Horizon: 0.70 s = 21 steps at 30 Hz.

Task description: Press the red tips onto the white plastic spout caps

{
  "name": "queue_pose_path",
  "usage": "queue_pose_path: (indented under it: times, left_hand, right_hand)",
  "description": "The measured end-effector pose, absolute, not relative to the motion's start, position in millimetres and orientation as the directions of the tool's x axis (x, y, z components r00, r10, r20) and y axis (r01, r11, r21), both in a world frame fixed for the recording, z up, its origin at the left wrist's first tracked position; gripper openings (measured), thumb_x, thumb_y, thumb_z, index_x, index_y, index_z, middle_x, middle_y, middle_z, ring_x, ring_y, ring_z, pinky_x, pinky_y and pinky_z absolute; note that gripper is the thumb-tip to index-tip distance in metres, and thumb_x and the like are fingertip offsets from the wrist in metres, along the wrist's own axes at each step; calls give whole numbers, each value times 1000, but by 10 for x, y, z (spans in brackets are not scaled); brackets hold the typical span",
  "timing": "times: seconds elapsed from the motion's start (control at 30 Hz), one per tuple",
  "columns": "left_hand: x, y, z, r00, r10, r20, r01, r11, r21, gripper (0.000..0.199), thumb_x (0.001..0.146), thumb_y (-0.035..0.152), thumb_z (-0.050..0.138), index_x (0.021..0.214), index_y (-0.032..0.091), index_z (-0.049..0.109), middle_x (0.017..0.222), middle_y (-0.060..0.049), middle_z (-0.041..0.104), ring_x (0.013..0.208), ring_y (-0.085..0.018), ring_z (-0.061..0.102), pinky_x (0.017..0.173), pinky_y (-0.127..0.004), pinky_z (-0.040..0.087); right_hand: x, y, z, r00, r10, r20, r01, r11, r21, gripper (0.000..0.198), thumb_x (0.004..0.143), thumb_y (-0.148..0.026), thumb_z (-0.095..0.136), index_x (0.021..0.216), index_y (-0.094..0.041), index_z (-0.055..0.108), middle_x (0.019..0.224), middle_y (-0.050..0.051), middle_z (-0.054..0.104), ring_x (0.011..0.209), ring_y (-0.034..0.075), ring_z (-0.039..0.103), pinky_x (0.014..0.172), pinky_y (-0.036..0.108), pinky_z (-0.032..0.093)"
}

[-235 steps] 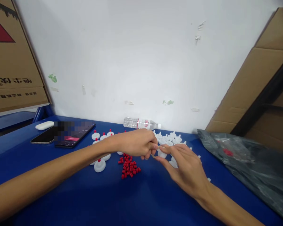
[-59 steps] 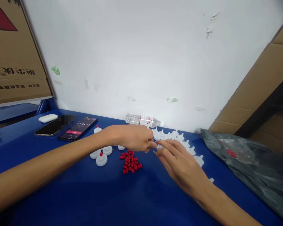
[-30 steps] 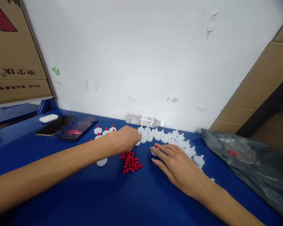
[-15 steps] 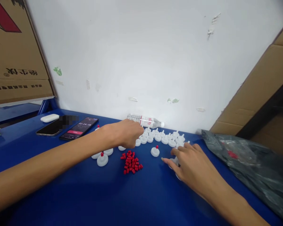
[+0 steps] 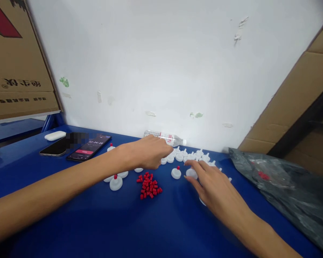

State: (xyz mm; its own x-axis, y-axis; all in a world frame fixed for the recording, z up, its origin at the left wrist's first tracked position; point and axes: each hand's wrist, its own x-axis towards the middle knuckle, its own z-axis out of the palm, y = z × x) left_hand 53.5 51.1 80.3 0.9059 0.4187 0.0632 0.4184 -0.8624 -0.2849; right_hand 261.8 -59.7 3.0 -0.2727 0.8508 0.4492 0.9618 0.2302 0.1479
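Observation:
My right hand (image 5: 212, 179) curls its thumb and index finger around a white nozzle cap (image 5: 191, 173), whose round base shows between the fingertips. My left hand (image 5: 153, 152) is closed over the near edge of a group of white nozzle caps (image 5: 179, 157); its fingertips are turned away, so what they hold is hidden. Between the hands stands a white cap with a red tip (image 5: 176, 173). A pile of small red tip covers (image 5: 150, 186) lies below my left hand. Another red-tipped white cap (image 5: 116, 183) sits left of the pile, with more partly behind my left forearm.
A clear bottle (image 5: 174, 140) lies along the wall behind the caps. Two phones (image 5: 89, 147) and a white case (image 5: 55, 135) are at the left. A dark plastic bag (image 5: 282, 197) covers the right side of the blue table (image 5: 150, 229). Cardboard (image 5: 18, 64) stands at the left.
My left hand has shifted slightly right along the caps. My right hand's index finger and thumb have come around a white nozzle cap, which now shows further left between them.

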Motion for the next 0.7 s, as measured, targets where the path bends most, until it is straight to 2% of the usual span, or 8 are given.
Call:
queue_pose_path:
  times: [0.1,0.2,0.3,0.43,0.53,0.7]
  left_hand:
    - [568,514,794,901,416,125,433,-880,-194,10,78,9,54,81,18,59,69,-4,63,53,-15,47,49,-29,24]
    - [615,503,781,873,430,231,457,-886,-77,10,79,12,56,84,20,61,69,-3,64,60,-17,54,53,-28,28]
    - [657,482,776,853,429,296,423,-902,91,10,81,15,60,88,21,65,69,0,67,64,-16,59,57,-27,34]
    - [682,475,787,860,403,313,310,-900,305,11,85,14,66,93,20,71,76,1,73,66,-14,66,62,-25,42]
    - [689,493,790,871,390,297,246,-872,424,11,86,13,68,91,20,75,73,2,73,64,-12,68,64,-23,46]
    - [709,508,764,874,394,284,208,-833,513,8,86,13,71,87,18,76,69,3,73,54,-10,67,59,-21,48]
  right_hand:
    - [2592,-612,65,-218,824,523,974,217,64,34,100,-27,47,135,-25,47,117,10,68,77,27,70,63,38,53]
    - [2572,-615,78,-243,796,554,960,279,19,36,100,-28,47,136,-26,45,116,9,70,90,28,71,74,40,56]
    - [2573,-605,64,-273,769,578,942,335,-1,40,100,-26,48,139,-26,43,113,8,71,98,27,70,83,42,56]
    - [2603,-590,29,-240,742,626,946,324,-21,43,99,-29,51,140,-23,41,116,11,70,101,28,69,82,41,57]
    - [2621,-591,20,-217,754,620,948,315,-52,50,99,-33,53,145,-24,36,117,10,71,102,28,69,79,40,57]
    - [2626,-593,38,-195,771,607,943,318,-100,65,100,-37,53,156,-29,21,114,8,73,104,29,70,76,38,58]
